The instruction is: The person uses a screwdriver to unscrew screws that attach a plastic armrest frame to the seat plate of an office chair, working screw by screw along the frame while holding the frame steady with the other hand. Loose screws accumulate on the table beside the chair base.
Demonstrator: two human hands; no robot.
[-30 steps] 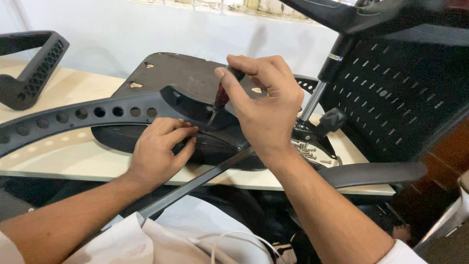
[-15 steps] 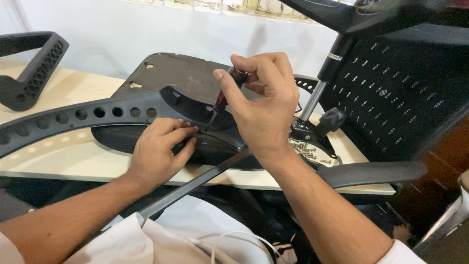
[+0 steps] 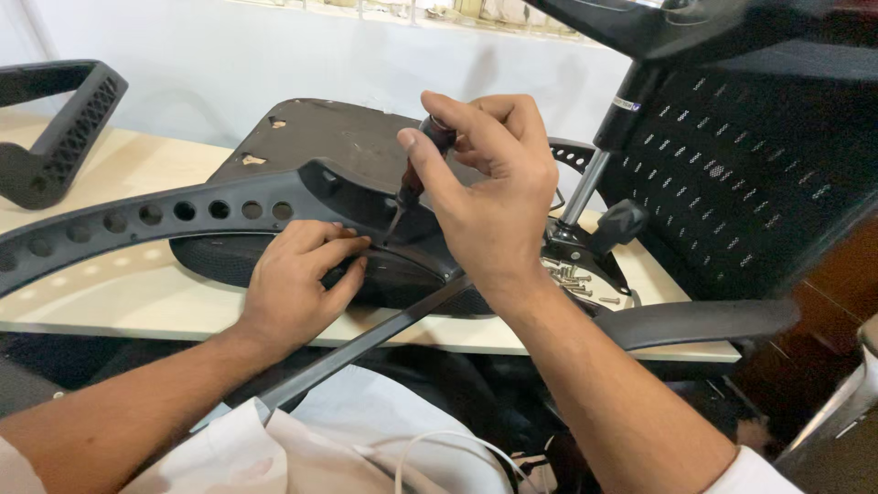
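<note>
An upturned black office chair seat lies on a pale table. A grey plastic arm with round holes crosses in front of it. My right hand grips the dark handle of a screwdriver, whose tip points down at the joint between arm and seat. My left hand rests flat on the seat's edge right beside the tip, fingers bent around the joint. A flat metal bar runs under both wrists.
Several loose screws lie on the table by the chair's gas lift. A black mesh backrest fills the right side. Another black armrest frame sits at far left. A white wall stands behind.
My right hand has turned slightly on the screwdriver handle, the fingers shifting around it. The left hand has stayed at the joint.
</note>
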